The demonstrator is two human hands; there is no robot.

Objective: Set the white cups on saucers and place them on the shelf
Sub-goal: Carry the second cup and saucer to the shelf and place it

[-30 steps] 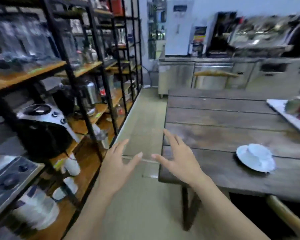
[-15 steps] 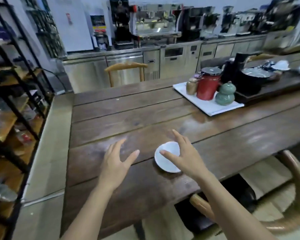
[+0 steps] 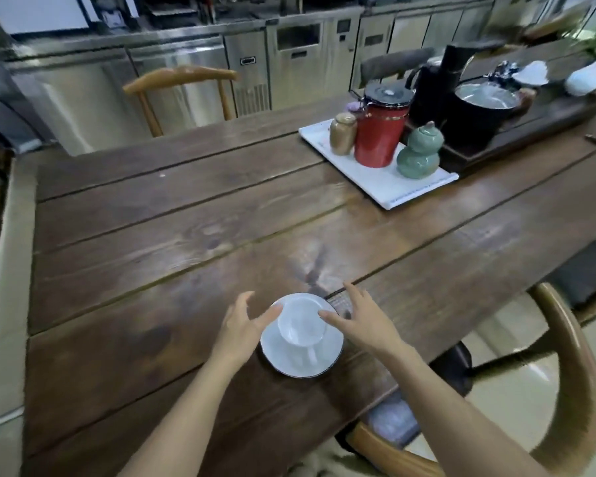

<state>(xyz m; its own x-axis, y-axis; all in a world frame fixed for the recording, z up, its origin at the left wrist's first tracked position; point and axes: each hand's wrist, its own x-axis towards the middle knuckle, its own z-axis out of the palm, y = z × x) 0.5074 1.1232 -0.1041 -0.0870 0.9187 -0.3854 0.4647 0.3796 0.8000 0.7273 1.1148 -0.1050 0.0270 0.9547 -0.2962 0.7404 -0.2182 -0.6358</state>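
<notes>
A white cup [image 3: 301,323] stands on a white saucer [image 3: 301,361] near the front edge of the dark wooden table [image 3: 186,235]. My left hand [image 3: 243,330] is spread at the cup's left side, its thumb tip at the rim. At the cup's right side my right hand [image 3: 362,321] is spread too, thumb tip touching the rim. Neither hand has closed around the cup or the saucer. The shelf is only a dark sliver at the far left edge.
A white tray [image 3: 389,187] at the table's back right carries a red canister [image 3: 381,130], a green gourd jar [image 3: 418,151] and a small brown jar [image 3: 343,132]. Behind it sits a dark tea tray with black kettles [image 3: 475,108]. Wooden chairs [image 3: 572,390] stand front right and beyond the table.
My view has swung from the shelf on the left to the table. Both hands have come in to either side of the cup on its saucer.
</notes>
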